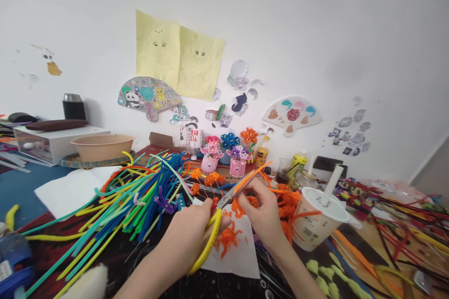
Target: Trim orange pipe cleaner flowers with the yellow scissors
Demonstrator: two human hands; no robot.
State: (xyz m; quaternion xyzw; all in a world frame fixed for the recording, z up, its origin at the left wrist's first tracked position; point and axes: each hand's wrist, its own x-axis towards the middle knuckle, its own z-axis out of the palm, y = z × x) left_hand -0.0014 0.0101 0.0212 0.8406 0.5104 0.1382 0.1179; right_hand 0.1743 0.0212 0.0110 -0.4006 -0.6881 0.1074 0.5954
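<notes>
Your left hand [191, 229] is closed around the yellow-handled scissors [229, 196]; your right hand [264, 212] pinches an orange fuzzy stem [259, 169] beside the blades, above the white paper [245, 252]. On the wall, the white fan [292, 113] reads "囍" in red. Your cup [315, 224] has a code and print too small to read. Your fingers partly hide the 2 grips.

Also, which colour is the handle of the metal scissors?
The curved handle is bright yellow, seen best in the head view.
</notes>
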